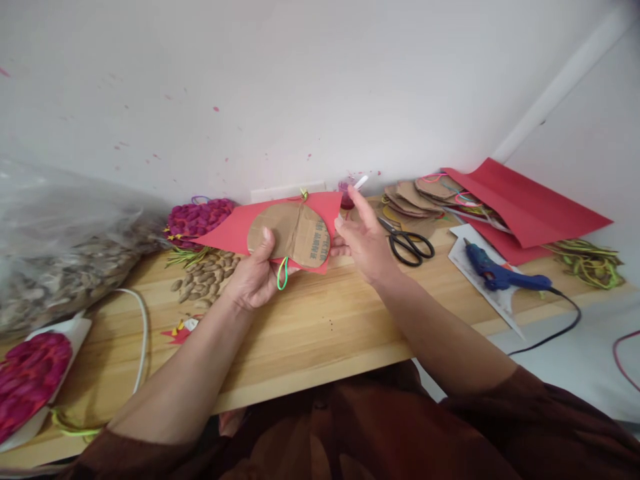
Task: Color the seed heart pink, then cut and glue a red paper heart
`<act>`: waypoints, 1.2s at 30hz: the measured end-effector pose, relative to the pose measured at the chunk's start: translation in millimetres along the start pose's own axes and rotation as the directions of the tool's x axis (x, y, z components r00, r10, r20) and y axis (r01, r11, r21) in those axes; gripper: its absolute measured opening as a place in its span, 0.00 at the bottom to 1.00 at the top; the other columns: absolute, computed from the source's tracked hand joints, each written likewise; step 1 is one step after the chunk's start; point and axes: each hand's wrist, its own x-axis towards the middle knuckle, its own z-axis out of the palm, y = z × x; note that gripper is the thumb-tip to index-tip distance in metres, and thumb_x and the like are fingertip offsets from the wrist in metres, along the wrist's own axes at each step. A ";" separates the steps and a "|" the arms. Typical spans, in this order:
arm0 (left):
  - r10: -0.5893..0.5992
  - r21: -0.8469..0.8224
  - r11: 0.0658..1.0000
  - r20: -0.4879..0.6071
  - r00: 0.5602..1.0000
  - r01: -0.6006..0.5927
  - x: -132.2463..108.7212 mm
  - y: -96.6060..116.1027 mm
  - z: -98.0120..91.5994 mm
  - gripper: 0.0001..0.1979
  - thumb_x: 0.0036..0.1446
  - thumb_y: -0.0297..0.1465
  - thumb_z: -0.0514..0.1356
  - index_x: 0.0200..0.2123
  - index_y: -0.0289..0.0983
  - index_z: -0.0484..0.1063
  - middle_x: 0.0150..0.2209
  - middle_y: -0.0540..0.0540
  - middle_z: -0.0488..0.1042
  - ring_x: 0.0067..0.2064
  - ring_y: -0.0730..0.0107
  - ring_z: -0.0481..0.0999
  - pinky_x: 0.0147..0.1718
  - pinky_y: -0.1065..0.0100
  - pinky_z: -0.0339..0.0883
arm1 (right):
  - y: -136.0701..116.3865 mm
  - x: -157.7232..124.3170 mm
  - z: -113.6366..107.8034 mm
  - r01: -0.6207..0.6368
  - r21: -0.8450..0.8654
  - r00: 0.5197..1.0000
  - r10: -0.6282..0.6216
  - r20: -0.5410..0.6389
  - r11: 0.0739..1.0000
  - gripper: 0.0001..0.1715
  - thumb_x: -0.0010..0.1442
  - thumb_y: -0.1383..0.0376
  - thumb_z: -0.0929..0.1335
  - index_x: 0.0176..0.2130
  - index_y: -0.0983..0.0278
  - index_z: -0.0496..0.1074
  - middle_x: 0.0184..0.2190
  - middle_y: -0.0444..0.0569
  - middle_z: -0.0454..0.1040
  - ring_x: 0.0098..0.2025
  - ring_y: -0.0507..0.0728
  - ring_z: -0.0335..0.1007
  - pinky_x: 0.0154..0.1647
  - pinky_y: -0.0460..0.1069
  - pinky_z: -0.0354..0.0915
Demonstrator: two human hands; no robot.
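Note:
My left hand [253, 273] grips a cardboard piece [280, 233] made of two joined rounds, laid on a sheet of red paper [230, 223]. Its thumb presses on the cardboard, while the other fingers pass underneath. At the right edge of the paper is my right hand [367, 243], pinching that edge between thumb and lower fingers, with its index finger raised. A green cord loop [283, 273] hangs from the cardboard's near side, and a yellow-green knot [304, 195] shows at its far side.
Black scissors [407, 243] and a blue glue gun [500, 270] lie to the right, near stacked cardboard pieces [413, 199] and red sheets [530, 207]. Leftward are loose peanuts [207, 277], a plastic bag of peanuts [65, 267] and pink-purple decorated pieces [200, 219]. A wall [300, 87] stands behind.

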 end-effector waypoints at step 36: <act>0.025 0.018 1.000 -0.011 1.000 -0.025 -0.8 -6.8 0.9 0.20 0.68 0.35 0.62 0.60 0.38 0.70 0.55 0.37 0.80 0.59 0.48 0.79 0.53 0.51 0.79 | 15.1 6.8 -6.5 -0.011 -0.128 0.999 0.017 0.042 0.992 0.18 0.47 0.55 0.79 0.24 0.60 0.71 0.24 0.41 0.70 0.30 0.52 0.66 0.37 0.53 0.69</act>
